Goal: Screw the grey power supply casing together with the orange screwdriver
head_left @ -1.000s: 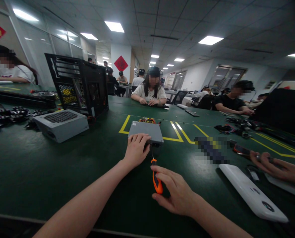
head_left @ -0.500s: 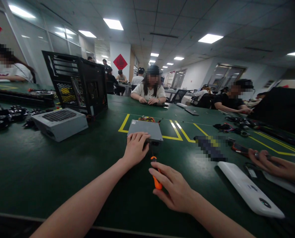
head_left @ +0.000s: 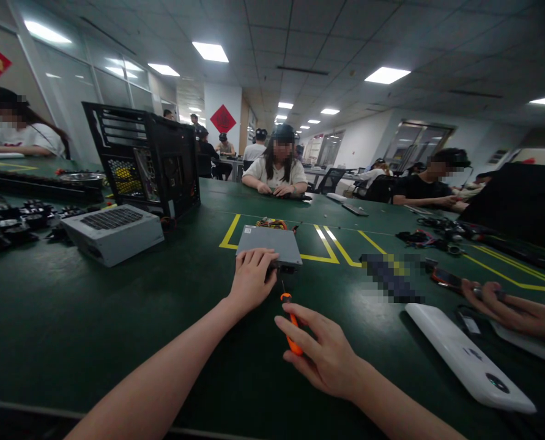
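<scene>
A grey computer power supply (head_left: pixel 272 242) lies on the green table in front of me, its bundle of coloured cables (head_left: pixel 272 223) at the far side. My left hand (head_left: pixel 254 278) grips its near left part, fingers on the top and thumb at the near face. In my right hand (head_left: pixel 327 348) is an orange-handled screwdriver (head_left: pixel 292 330), held between thumb and fingers. Its thin shaft points at the near face of the power supply, close to the socket. Whether the tip touches anything I cannot tell.
At left stand a second power supply (head_left: pixel 114 232), a black computer case (head_left: pixel 148 159) and several fans (head_left: pixel 15 226). To the right lie a white rounded device (head_left: pixel 471 357) and cables (head_left: pixel 432 235). Another person's hand (head_left: pixel 506 302) holds a tool there. A person (head_left: pixel 276 165) sits opposite.
The view has shifted slightly, so the table things sit a little lower. Both hands keep their hold, and the screwdriver's tip stays near the power supply's near face.
</scene>
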